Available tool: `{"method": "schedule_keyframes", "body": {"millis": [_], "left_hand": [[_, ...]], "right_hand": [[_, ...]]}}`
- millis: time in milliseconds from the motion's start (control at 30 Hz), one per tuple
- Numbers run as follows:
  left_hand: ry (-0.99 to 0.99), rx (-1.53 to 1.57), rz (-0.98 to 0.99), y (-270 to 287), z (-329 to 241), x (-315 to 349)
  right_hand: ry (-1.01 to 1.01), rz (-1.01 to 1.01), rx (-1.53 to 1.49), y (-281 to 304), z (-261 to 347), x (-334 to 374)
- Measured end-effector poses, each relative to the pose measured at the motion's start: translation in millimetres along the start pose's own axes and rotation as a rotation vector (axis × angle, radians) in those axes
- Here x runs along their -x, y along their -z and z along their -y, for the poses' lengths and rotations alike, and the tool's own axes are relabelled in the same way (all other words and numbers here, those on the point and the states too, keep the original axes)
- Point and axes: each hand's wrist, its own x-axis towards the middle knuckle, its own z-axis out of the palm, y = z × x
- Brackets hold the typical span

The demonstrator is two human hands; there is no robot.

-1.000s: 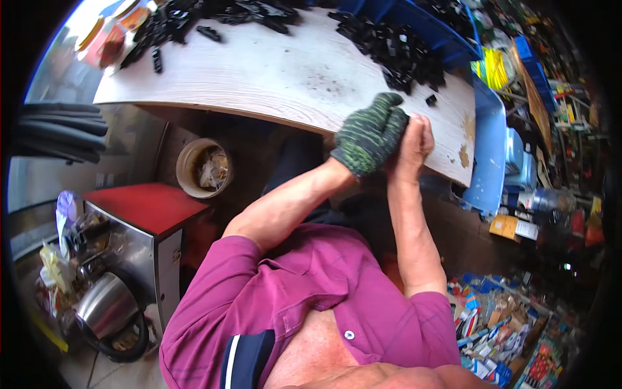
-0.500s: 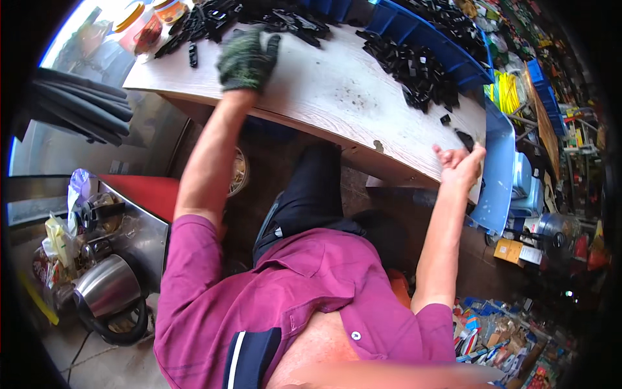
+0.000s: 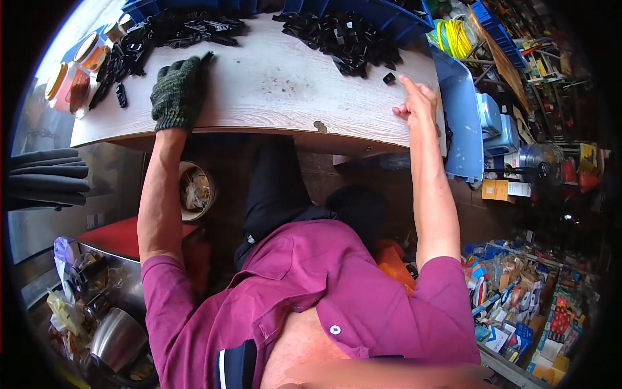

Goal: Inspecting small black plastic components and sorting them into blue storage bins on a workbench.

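My left hand (image 3: 176, 94) wears a dark green-black knit glove and is at the left part of the white wood-grain table (image 3: 259, 107). Its fingers curl downward and a narrow black tip shows beside them; what they hold, if anything, is hidden. Just beyond lies a pile of black plastic parts (image 3: 162, 35). My bare right hand (image 3: 418, 102) is over the table's right end, index finger stretched out, the others loosely bent, holding nothing visible. A single small black part (image 3: 389, 78) lies just left of that fingertip. A second heap of black parts (image 3: 346, 42) is farther back.
Blue bins (image 3: 382, 26) line the table's far edge, and a light-blue tub (image 3: 461, 123) stands against its right end. Lidded jars (image 3: 68, 87) sit at the left corner. Below are a round waste bucket (image 3: 210, 191) and a metal kettle (image 3: 120, 340).
The view has shifted, so the table appears farther left. My left hand has drawn back toward me. My right hand has moved away from the tub's edge, farther over the table; the dark piece beside it is gone.
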Motion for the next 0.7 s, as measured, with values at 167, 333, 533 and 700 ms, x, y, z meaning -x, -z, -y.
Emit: {"method": "schedule_keyframes", "body": {"millis": [167, 333, 533, 700], "left_hand": [[0.033, -0.091, 0.064, 6.5, -17.2, -7.5], [-0.002, 0.047, -0.252, -12.3, -46.9, -4.1], [-0.031, 0.68, -0.309, -21.2, -116.0, 15.6], [-0.107, 0.948, -0.142, -23.9, -185.1, 15.9]], "right_hand": [[0.05, -0.007, 0.407, -20.9, 9.5, -6.1], [0.204, -0.038, 0.62, -32.5, 12.0, 1.6], [0.088, 0.111, 0.254, -17.2, 3.8, 13.4], [0.133, 0.737, -0.013, -30.5, -14.5, 61.7]]}}
